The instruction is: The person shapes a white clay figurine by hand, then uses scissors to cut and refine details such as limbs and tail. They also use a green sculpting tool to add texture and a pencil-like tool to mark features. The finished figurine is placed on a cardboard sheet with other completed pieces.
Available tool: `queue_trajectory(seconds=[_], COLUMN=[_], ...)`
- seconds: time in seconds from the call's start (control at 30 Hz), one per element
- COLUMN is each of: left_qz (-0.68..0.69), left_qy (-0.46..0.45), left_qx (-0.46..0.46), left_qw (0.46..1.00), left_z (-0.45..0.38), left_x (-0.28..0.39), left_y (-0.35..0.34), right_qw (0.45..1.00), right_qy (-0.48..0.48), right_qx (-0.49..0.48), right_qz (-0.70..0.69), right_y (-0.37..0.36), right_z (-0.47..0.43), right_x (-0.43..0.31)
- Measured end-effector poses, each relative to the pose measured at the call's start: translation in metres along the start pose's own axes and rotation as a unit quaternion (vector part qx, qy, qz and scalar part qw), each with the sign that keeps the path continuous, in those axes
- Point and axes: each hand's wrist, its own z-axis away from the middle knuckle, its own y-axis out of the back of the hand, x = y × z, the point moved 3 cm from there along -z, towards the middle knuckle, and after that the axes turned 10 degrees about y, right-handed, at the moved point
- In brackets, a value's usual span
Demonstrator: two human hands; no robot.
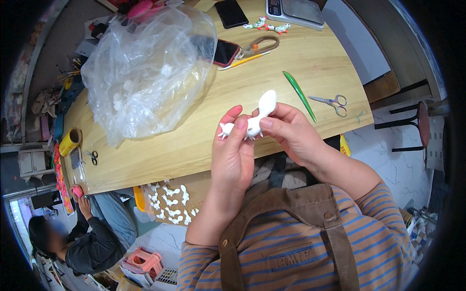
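Between my two hands is a small white animal figure with pointed ears, short legs and a large rounded tail. My left hand grips its head end, with the thumb across the body. At the rump and tail base, my right hand pinches it between thumb and fingers. The tail points up and away from me. Beyond my right hand, a green pointed modelling tool lies on the wooden table, beside small scissors with iridescent handles.
A large clear plastic bag covers the table's left part. Phones, a yellow-handled tool, a cord loop, painted figures and a digital scale lie farther back. Several white figures rest on a board below. Another person sits left.
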Motion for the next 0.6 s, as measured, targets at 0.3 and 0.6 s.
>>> queue_trajectory(seconds=[0.3,0.6], left_qz=[-0.010,-0.004], left_qy=[-0.017,-0.029], left_qx=[-0.026,-0.097], left_qw=[0.999,0.995], left_z=[0.003,0.009], left_x=[-0.003,0.003], left_y=[0.001,-0.005], right_qw=[1.000,0.996], right_qy=[-0.009,-0.022], right_qx=[-0.019,-0.043], right_qz=[-0.008,-0.070], right_y=[0.001,0.005], right_z=[0.003,0.001], right_x=[-0.003,-0.004])
